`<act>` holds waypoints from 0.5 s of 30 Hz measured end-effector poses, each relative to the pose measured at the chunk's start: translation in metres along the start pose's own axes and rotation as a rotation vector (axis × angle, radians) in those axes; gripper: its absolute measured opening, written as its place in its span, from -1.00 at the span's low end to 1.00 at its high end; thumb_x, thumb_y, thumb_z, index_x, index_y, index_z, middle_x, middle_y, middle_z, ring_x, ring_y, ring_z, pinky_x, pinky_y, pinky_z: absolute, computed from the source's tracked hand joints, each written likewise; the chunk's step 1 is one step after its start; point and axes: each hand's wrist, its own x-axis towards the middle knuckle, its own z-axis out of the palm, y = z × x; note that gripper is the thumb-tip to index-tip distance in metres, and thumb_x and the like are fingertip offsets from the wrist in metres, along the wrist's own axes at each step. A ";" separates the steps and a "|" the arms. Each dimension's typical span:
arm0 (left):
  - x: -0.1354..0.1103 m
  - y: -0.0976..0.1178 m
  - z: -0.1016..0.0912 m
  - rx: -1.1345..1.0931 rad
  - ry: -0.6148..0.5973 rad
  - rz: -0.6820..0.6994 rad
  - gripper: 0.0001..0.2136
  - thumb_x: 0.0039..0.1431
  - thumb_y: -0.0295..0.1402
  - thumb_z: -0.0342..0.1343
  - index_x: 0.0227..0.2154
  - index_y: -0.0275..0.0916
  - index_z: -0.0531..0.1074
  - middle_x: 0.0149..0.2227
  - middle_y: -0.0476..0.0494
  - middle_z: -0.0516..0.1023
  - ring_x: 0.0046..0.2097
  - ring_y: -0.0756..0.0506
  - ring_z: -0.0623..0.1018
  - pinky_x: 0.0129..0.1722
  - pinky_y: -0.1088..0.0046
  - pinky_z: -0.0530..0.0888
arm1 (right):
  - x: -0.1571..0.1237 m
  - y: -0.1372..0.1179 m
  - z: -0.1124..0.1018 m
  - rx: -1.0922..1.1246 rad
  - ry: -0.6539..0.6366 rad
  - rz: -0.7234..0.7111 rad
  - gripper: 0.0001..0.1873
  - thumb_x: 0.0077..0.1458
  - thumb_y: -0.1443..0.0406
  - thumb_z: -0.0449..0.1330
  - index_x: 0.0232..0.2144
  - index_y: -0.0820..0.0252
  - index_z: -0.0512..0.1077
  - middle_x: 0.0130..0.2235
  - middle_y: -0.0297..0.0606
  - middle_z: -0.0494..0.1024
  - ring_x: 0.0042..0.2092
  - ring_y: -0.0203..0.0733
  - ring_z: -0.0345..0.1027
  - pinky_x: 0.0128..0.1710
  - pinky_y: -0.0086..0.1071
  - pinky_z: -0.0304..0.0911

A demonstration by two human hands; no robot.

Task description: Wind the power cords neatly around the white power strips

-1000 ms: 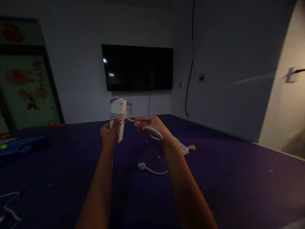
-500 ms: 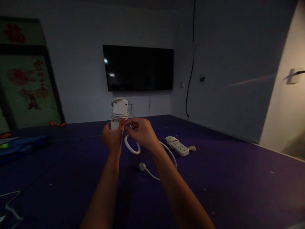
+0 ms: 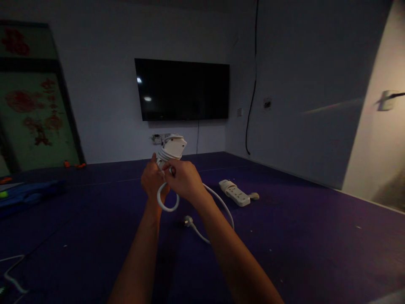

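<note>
My left hand (image 3: 152,179) grips a white power strip (image 3: 175,146) by its lower end, holding it up and tilted to the right. Several turns of its white cord (image 3: 168,154) are wound round the strip's middle. Close against it, my right hand (image 3: 185,177) pinches the cord near the strip. A loop of cord hangs below my fingers, and the rest curves behind my right forearm to a plug (image 3: 188,221) lying on the purple surface. My right hand hides part of the strip's lower end.
A second white power strip (image 3: 234,193), its cord wrapped round one end, lies to the right on the purple surface (image 3: 300,245). Blue cloth (image 3: 31,193) lies at the far left, with a white cable (image 3: 14,276) nearer. A television (image 3: 183,90) hangs on the back wall.
The held power strip has tipped over to the right and turned. My right hand has moved slightly left and down, across my left hand, and the cord loop has swung left.
</note>
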 end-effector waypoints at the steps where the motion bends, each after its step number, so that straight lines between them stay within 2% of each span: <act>1: -0.001 0.001 -0.001 -0.009 -0.010 0.005 -0.44 0.18 -0.27 -0.02 0.22 -0.39 0.16 -0.02 -0.39 0.49 0.01 -0.26 0.48 -0.03 0.28 0.38 | 0.000 0.000 0.000 0.001 0.008 -0.004 -0.78 0.03 0.31 0.11 -0.28 0.15 0.52 -0.43 -0.26 0.53 -0.45 -0.23 0.33 -0.44 -0.39 0.06; 7: -0.002 0.007 -0.006 0.013 -0.015 0.050 -0.46 0.17 -0.28 -0.01 0.20 -0.37 0.19 0.00 -0.41 0.48 0.02 -0.26 0.48 -0.03 0.27 0.38 | -0.001 0.003 -0.003 0.015 0.010 -0.022 -0.79 0.03 0.32 0.11 -0.28 0.16 0.52 -0.49 -0.30 0.50 -0.46 -0.25 0.30 -0.43 -0.40 0.06; 12: -0.002 0.011 -0.007 0.061 -0.003 -0.052 -0.63 0.20 -0.33 -0.05 0.04 -0.23 0.39 -0.11 -0.32 0.54 -0.08 -0.22 0.52 -0.19 0.36 0.39 | -0.002 -0.003 -0.001 0.010 -0.025 -0.053 -0.77 0.05 0.32 0.10 -0.25 0.16 0.51 -0.43 -0.27 0.52 -0.41 -0.23 0.33 -0.41 -0.39 0.06; 15: -0.002 0.016 -0.012 0.064 -0.033 -0.124 -0.67 0.21 -0.32 -0.08 -0.04 -0.24 0.44 -0.17 -0.32 0.55 -0.15 -0.22 0.54 -0.28 0.37 0.37 | -0.003 -0.010 -0.001 0.049 -0.050 -0.054 -0.73 0.13 0.25 0.08 -0.15 0.17 0.47 -0.41 -0.24 0.52 -0.41 -0.20 0.35 -0.41 -0.38 0.09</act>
